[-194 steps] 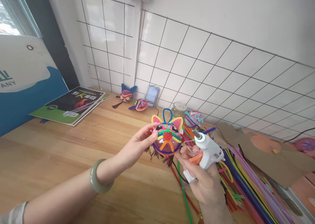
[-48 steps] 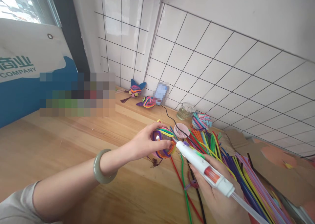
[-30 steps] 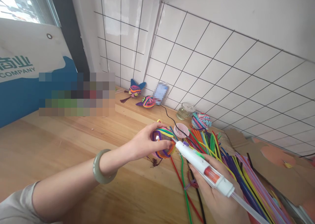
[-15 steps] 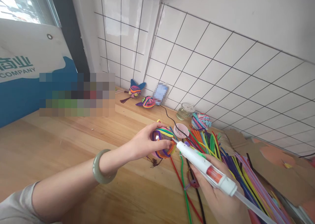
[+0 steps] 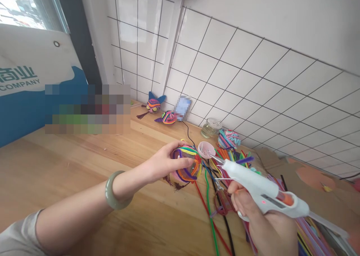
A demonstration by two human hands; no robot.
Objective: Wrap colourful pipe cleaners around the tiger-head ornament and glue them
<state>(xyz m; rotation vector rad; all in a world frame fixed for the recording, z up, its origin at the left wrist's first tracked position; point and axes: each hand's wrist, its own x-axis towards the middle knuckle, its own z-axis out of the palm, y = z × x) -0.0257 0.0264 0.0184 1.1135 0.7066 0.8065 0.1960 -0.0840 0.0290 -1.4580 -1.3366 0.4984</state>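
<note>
Left hand (image 5: pixel 161 162) clasps pipe-cleaner-trimmed ball (image 5: pixel 182 174); right hand (image 5: pixel 266 222) grips hot-glue gun (image 5: pixel 253 182), nozzle apart. Likely mid-gluing; next move wants ball steady.

lidded glass jar (image 5: pixel 208 130) near tiled wall (image 5: pixel 225 79) | blue-and-white board (image 5: pixel 42 62) at left | window (image 5: pixel 19 8) above

Here's the clear ball (image 5: pixel 184 173), banded in bright pipe cleaners (image 5: pixel 189 150); right of it, the white glue gun (image 5: pixel 258 182), red light (image 5: pixel 263 202) glowing, nozzle (image 5: pixel 218 159) apart.
</note>
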